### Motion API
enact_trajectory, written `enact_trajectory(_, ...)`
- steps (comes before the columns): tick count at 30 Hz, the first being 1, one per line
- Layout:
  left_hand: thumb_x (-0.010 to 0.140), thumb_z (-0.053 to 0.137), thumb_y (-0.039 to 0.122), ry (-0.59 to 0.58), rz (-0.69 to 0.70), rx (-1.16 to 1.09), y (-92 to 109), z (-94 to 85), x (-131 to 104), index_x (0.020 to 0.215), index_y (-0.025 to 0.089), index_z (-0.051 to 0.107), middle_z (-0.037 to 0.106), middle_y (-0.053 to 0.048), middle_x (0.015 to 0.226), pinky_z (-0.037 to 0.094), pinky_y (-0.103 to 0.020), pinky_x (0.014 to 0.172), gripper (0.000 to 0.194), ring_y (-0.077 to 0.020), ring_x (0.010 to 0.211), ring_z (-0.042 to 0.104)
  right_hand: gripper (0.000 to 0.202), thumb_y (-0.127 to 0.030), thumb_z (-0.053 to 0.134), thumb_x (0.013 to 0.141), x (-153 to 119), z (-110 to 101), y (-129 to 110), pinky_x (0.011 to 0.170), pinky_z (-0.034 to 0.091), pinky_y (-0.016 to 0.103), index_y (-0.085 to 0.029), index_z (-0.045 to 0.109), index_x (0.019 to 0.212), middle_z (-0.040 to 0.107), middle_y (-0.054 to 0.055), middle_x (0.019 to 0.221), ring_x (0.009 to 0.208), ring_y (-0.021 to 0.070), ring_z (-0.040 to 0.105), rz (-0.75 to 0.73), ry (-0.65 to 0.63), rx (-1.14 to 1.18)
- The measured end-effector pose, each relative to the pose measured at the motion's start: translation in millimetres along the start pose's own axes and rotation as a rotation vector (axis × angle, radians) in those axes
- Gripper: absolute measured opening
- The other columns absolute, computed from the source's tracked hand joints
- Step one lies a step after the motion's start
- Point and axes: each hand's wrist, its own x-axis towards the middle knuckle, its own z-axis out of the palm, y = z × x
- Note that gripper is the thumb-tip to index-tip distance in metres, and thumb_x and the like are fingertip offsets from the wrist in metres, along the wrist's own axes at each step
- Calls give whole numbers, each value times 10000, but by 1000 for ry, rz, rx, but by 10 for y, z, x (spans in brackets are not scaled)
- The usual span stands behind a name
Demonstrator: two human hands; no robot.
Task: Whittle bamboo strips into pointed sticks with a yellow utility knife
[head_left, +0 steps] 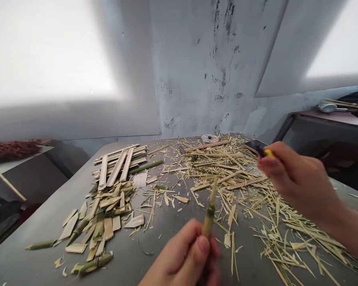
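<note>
Hands both occupied: left hand point(186, 254) grasps the lower part of a bamboo piece point(209, 214), thumb and curled fingers closed on it. Piece stands nearly upright above the fist, in front of the wearer and over the near side of the bench point(167, 222). Pale yellow-green, with a darker green band partway up, narrowing to a slim, pale tip (slightly blurred). Right hand point(301, 184) raised off to the right, clenched round a yellow-and-black tool point(261, 149); its dark end points left and away, well apart from the piece. Loose shavings point(232, 174) lie tangled beyond the left hand and beneath the right. Farther left, flat pale strips point(116, 169) lie stacked, partly crosswise; short offcuts point(103, 222), some green-skinned, heap just nearer the wearer.
</note>
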Motion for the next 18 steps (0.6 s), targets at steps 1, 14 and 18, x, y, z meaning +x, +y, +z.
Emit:
enact_trajectory(1,849,581,832,36,7,25,56,-19,13,932,238,563,445,86,585,211,-236,450,600,-70,449,275,378,-521,413,1095,-47,45,-74,444,309,238,-245,452,839,470,-82,522,387,93,427,-78,-45,35)
enact_trajectory(14,880,556,803,268,-13,104,167,-72,63,943,220,567,318,123,556,118,-244,427,586,-76,447,190,422,-538,404,1097,-370,440,-468,478,224,308,-219,489,835,557,-52,601,457,113,515,-424,-277,21)
enact_trajectory(18,936,520,752,273,-17,192,127,-111,52,944,220,569,340,119,566,144,-234,406,534,-67,424,211,453,-544,345,1108,-439,484,-517,490,193,315,-211,507,848,569,-41,590,456,122,520,-387,-278,19)
